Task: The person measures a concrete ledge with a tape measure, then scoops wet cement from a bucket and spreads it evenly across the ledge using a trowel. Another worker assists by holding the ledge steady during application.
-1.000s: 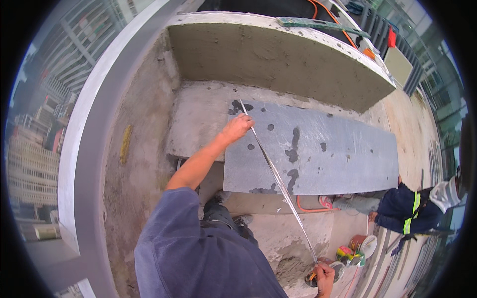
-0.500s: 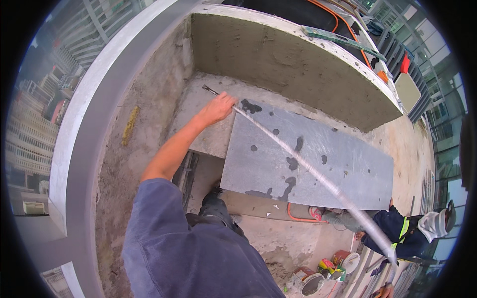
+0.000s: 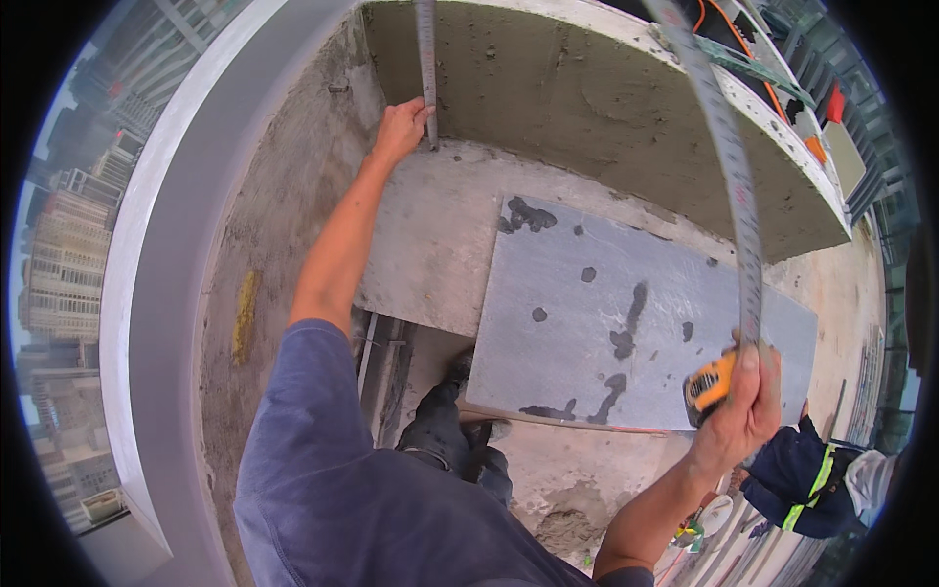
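My left hand (image 3: pixel 403 132) pinches the blade (image 3: pixel 427 59) of a tape measure near its end, at the foot of the grey-rendered wall (image 3: pixel 587 108) by the far left corner. The blade rises past the top edge of the picture and comes back down at the right. There my right hand (image 3: pixel 748 416) grips the orange and black tape measure case (image 3: pixel 710 383), above the right part of a large grey slab (image 3: pixel 548 362). Dark wet blotches mark the slab, which lies on the pale concrete ledge (image 3: pixel 430 245).
A co-worker (image 3: pixel 797 479) in dark clothing with a reflective band crouches by the slab's near right corner. A green level (image 3: pixel 753 70) rests on the wall top. A yellow strip (image 3: pixel 245 318) sticks to the left wall. The ledge drops beside my legs (image 3: pixel 430 426).
My left hand has moved from the slab's left edge to the far wall. My right hand has come up from the lower right with the tape measure, whose blade now arches upward.
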{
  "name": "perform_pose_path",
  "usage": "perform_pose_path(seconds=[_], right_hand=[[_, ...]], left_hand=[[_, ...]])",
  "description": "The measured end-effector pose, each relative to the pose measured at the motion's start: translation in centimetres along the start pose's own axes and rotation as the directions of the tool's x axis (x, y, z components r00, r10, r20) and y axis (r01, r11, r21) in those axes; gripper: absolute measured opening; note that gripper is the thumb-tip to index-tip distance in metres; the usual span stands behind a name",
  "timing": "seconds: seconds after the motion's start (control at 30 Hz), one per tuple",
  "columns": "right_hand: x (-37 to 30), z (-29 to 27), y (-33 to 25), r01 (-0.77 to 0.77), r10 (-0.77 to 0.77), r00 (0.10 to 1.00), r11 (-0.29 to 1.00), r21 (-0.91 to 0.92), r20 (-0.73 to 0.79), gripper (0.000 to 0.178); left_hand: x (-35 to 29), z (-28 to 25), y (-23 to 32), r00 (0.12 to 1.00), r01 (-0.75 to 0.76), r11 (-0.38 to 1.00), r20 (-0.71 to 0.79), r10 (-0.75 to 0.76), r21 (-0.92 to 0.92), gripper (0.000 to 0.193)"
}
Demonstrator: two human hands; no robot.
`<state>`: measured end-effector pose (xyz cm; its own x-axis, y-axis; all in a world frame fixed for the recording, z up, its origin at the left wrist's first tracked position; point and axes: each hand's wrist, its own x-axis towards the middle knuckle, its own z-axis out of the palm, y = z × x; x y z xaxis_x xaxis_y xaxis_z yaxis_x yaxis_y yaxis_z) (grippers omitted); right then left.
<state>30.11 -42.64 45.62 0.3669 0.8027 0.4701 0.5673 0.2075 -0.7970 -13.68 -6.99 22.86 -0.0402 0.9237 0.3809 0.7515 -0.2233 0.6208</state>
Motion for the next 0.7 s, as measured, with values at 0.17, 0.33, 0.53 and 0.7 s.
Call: perform_pose_path(seconds=[0.17,0.33,0.53,0.7], right_hand=[[2.5,5.2,0.8,-0.001,0.003,1.0,0.996,0.089,-0.024,0.015],[4.6,7.9,1.7,-0.003,0.006,1.0,0.993,0.115,-0.02,0.012],[6.8,11.0,1.7,0.133,-0.134,0.991,0.991,-0.018,-0.023,0.011],[6.7,12.2,1.6,0.09,-0.091,0.996,0.996,-0.021,-0.016,0.013]], left_hand=[[2.9,2.5,-2.3,0.998,-0.02,0.999,-0.063,0.022,0.033,0.027],[4.4,2.8,-3.5,0.999,0.0,1.0,-0.046,-0.001,-0.012,0.028],[6.0,2.9,-2.9,0.995,0.01,0.998,-0.101,-0.003,0.062,0.029],[6.8,2.5,-3.8,0.99,-0.018,0.996,-0.135,0.03,0.093,0.03]])
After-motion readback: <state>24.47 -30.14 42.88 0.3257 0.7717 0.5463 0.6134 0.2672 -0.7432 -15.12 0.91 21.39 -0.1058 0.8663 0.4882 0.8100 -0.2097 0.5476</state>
